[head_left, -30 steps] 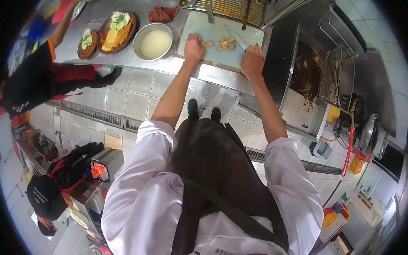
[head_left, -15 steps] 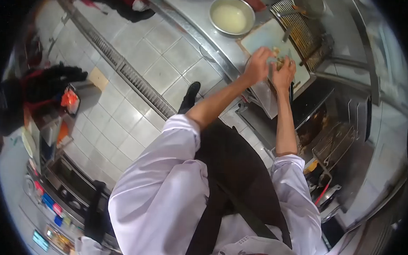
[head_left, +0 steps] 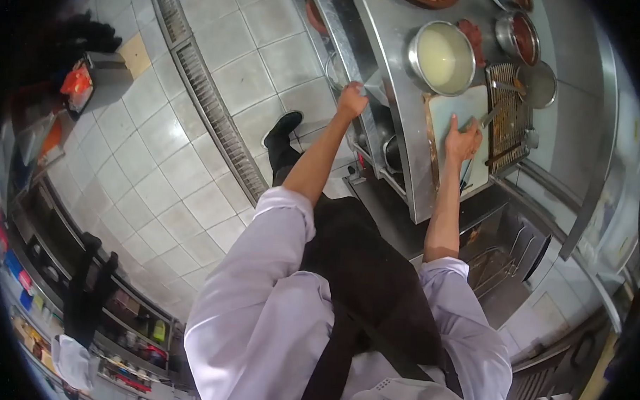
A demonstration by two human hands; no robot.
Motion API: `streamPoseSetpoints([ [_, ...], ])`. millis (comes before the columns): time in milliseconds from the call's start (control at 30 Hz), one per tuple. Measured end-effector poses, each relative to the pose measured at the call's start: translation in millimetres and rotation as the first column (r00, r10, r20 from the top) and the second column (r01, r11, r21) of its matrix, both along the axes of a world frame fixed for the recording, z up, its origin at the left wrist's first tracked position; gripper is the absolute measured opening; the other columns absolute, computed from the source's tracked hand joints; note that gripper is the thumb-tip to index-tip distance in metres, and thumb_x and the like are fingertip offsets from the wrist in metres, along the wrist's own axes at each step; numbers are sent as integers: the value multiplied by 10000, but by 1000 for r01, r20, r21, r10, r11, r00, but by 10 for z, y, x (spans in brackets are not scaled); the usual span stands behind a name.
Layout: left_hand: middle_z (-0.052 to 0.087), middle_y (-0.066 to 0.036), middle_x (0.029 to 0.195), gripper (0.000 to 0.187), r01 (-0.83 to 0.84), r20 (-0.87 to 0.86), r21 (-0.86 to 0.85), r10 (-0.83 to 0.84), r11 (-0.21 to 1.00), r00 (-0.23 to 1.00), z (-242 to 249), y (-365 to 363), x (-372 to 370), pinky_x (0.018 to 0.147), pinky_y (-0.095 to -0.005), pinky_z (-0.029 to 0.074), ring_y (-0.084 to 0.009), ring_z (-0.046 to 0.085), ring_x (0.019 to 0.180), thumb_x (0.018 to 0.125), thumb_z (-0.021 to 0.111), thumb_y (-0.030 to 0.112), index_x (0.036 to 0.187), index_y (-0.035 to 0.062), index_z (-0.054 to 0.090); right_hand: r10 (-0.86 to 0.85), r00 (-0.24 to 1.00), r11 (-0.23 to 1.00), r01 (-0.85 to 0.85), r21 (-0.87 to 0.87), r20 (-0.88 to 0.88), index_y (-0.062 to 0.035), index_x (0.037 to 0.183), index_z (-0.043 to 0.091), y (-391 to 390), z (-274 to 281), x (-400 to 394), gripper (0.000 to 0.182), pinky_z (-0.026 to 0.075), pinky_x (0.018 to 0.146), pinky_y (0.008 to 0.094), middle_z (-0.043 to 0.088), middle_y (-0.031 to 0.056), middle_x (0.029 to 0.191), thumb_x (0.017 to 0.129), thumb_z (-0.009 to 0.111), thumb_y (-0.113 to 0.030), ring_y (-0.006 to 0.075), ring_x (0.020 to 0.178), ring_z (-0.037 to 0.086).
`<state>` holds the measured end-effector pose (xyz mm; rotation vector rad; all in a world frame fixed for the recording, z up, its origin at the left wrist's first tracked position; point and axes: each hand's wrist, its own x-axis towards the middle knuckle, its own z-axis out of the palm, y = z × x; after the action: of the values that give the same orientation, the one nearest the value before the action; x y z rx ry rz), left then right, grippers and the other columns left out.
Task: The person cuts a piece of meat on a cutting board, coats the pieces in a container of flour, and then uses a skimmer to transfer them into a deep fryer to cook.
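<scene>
My left hand (head_left: pixel 352 101) is closed in a fist by the front edge of the steel counter (head_left: pixel 382 33); what it grips, if anything, is hidden. My right hand (head_left: pixel 464 142) is over the pale cutting board (head_left: pixel 464 105), thumb stretched out and fingers apart. Close to its fingertips lies the end of a metal utensil (head_left: pixel 491 116). A dark, narrow tool (head_left: pixel 465 178) shows on the board below the wrist. Left of the board's top end stands a steel bowl (head_left: pixel 446 58) of pale liquid.
Right of the board is a slatted rack (head_left: pixel 507 129) with utensils on it. A bowl of red contents (head_left: pixel 518 38) and another round container (head_left: pixel 540 86) stand farther back. Below the counter is a wire basket (head_left: pixel 492 266). A floor drain (head_left: pixel 211 94) crosses the tiles.
My left hand has left the board and moved left to the counter's edge. My right hand has opened, and the food pieces between my hands no longer show. The view has shifted.
</scene>
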<state>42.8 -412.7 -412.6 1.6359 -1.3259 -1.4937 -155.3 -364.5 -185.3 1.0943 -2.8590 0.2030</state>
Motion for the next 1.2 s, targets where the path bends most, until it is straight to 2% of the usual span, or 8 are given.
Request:
streamPoseSetpoints([
  [167,630,-190,988,380,-102,-85,131,114,986,990,290,-158,-218,843,-408,474,-327,605,940,673,659,199,1015,44,604,125,992,992,-126,-9,-35,-128,1214,509,66,-171,-166,461,318,914,586,432,180,1243,845,587,-392,355,1202,369],
  [267,652,-159,906,303,-206,-51,-123,201,971,978,190,141,-320,792,-387,490,-309,628,861,681,651,175,948,33,626,244,968,969,-245,-22,-53,-91,1142,532,168,-143,-285,375,332,887,569,458,171,1195,863,571,-339,351,1169,382],
  [533,644,-138,854,186,-331,-197,260,385,907,901,2,1025,-346,716,-332,486,-245,633,788,690,615,56,872,23,599,169,963,985,-172,6,-209,-105,1213,505,407,-123,-170,462,363,849,563,422,187,1244,850,575,-382,371,1134,396],
  [867,557,-72,845,258,-629,-333,-250,544,736,770,876,152,35,613,-249,434,-152,537,713,705,486,-93,942,-3,533,383,891,896,-423,-137,-243,-61,944,576,423,-134,-381,213,430,747,475,515,184,944,750,619,-137,375,882,500],
  [1067,554,-72,825,112,-339,-193,-661,285,670,939,2212,91,174,622,-248,423,-134,507,696,772,477,-59,833,8,544,300,935,888,-347,-303,-190,-58,930,592,499,-124,-465,180,452,710,459,518,165,890,766,607,-132,364,862,518],
  [1133,551,-111,828,75,-177,-149,-754,98,632,984,2430,174,49,651,-313,439,-230,536,709,791,483,-9,801,15,553,253,968,766,-199,-611,1,-33,964,600,545,-203,-541,196,451,772,454,559,176,928,790,581,-122,362,919,532],
  [1167,566,-114,851,54,-107,-92,-751,57,652,994,2477,258,-87,673,-334,439,-249,550,748,836,506,41,845,19,554,184,983,763,-146,-630,-5,-10,981,608,584,-399,-658,217,428,859,448,592,184,1010,799,578,-125,355,998,535],
  [1200,594,-120,926,150,-59,-367,-374,-89,926,926,2128,363,-266,752,-335,464,-272,579,832,869,504,81,989,7,555,143,985,774,-174,-609,-99,-21,933,611,570,-490,-741,186,444,773,435,592,157,869,796,617,-147,338,859,561],
])
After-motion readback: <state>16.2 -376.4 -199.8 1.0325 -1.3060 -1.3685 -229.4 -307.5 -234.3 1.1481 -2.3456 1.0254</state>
